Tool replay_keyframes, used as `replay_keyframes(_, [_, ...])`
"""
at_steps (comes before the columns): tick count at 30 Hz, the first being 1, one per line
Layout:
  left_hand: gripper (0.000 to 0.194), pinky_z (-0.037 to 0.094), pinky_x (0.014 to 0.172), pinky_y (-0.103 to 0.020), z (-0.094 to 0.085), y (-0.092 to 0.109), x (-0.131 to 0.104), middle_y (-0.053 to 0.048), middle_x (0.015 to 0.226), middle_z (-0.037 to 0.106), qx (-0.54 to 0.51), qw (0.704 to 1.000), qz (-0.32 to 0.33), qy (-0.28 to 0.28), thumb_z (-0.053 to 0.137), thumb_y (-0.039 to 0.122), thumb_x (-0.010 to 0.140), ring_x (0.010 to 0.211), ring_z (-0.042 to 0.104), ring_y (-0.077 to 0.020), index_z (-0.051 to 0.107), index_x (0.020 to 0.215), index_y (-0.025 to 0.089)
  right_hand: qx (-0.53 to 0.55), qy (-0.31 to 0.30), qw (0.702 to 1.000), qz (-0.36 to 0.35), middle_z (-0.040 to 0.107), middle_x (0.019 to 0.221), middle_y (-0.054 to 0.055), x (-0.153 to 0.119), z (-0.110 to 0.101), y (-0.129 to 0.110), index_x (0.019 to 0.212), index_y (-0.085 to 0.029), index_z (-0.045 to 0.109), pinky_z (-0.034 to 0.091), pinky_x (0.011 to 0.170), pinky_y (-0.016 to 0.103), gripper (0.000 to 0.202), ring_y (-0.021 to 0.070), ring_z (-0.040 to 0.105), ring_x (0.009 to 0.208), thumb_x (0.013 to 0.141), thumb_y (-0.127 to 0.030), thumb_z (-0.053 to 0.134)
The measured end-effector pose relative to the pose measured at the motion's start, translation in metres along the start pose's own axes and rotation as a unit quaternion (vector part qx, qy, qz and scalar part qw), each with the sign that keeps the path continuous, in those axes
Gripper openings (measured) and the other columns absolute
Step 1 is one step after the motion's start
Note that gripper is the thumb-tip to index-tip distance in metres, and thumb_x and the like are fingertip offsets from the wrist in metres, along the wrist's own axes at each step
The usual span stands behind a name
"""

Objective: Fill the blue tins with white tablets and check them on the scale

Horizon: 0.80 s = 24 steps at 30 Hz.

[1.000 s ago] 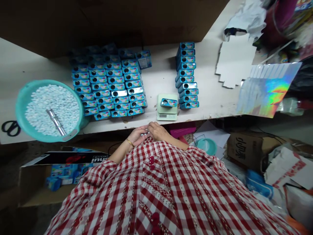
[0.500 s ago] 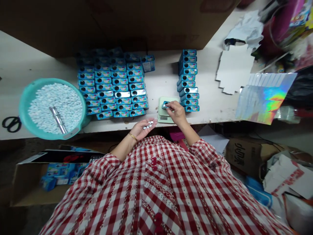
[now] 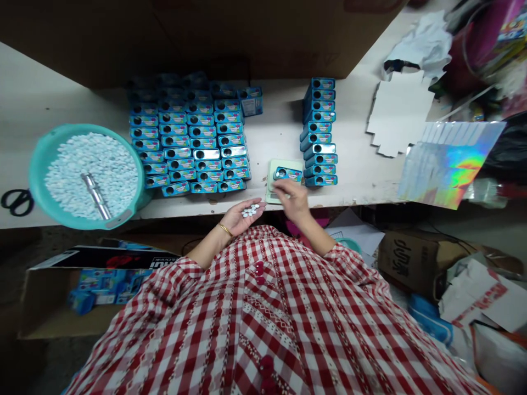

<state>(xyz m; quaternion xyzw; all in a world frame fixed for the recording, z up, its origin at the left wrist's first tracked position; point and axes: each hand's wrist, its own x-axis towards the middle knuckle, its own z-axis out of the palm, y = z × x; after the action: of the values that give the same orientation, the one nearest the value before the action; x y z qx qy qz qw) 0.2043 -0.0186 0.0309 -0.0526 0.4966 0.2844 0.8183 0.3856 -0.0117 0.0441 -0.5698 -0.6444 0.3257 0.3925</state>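
Note:
My left hand (image 3: 239, 217) is palm up near the table's front edge, cupping several small white tablets (image 3: 251, 210). Just in front of the pale green scale (image 3: 273, 193) is my right hand (image 3: 295, 201), its fingers bent together; whether they pinch anything is too small to tell. A blue tin (image 3: 288, 174) lies on the scale, with a white tablet at its dark round opening. Rows of blue tins (image 3: 205, 154) stand to the left, and a single column of blue tins (image 3: 323, 148) stands right of the scale.
At the left is a turquoise basin (image 3: 37, 175) full of white tablets, a metal tube (image 3: 96, 196) on them. Black scissors (image 3: 17, 202) lie beside it. A large cardboard box (image 3: 206, 38) stands behind. White card (image 3: 401, 115) and a shiny sheet (image 3: 444, 164) lie right.
My right hand has drawn back from the tin's opening toward me, uncovering more of the tin. My left hand stays in nearly the same place with tablets in its palm. The view has shifted slightly.

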Motion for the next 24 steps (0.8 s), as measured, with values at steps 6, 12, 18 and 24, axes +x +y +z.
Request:
replay_keyframes(6, [0.011,0.042,0.040,-0.016,-0.022,-0.008,-0.002,-0.004,0.060,0.061,0.010,0.999,-0.038,0.030,0.053,0.007,0.081,0.047,0.054,-0.0079,0.062,0.077,0.008,-0.044,-0.282,0.957,-0.048,0.069,0.098,0.004,-0.045,0.034,-0.030,0.096,-0.022,0.068,0.050,0.086,0.030,0.018,0.0161,0.061,0.094,0.088,-0.023,0.053])
replay_keyframes(12, [0.012,0.033,0.035,-0.013,-0.039,-0.006,-0.005,-0.007,0.063,0.061,0.012,0.999,-0.024,0.045,0.051,0.007,0.082,0.047,0.052,-0.0071,0.063,0.082,0.006,-0.101,-0.355,0.929,-0.013,0.070,0.093,0.004,-0.053,0.037,-0.021,0.112,-0.021,0.064,0.051,0.070,0.027,0.031,0.0182,0.064,0.081,0.081,-0.021,0.063])
replay_keyframes(18, [0.016,0.034,0.036,-0.012,-0.040,-0.001,-0.005,-0.006,0.064,0.059,-0.007,0.998,-0.009,0.066,0.045,0.007,0.084,0.049,0.052,-0.0064,0.062,0.085,0.005,-0.238,-0.188,0.953,0.002,0.063,0.102,0.011,-0.027,0.009,-0.006,0.120,-0.017,0.058,0.045,0.081,0.034,0.032,0.0217,0.056,0.094,0.091,-0.022,0.045])
replay_keyframes(24, [0.011,0.033,0.035,-0.012,-0.037,0.002,-0.004,-0.005,0.064,0.058,-0.016,0.998,0.000,0.064,0.050,0.007,0.081,0.048,0.051,-0.0061,0.061,0.083,0.007,-0.337,-0.136,0.931,-0.024,0.056,0.112,0.011,0.021,-0.016,0.023,0.117,-0.024,0.060,0.035,0.082,0.039,0.030,0.0251,0.044,0.096,0.090,-0.025,0.045])
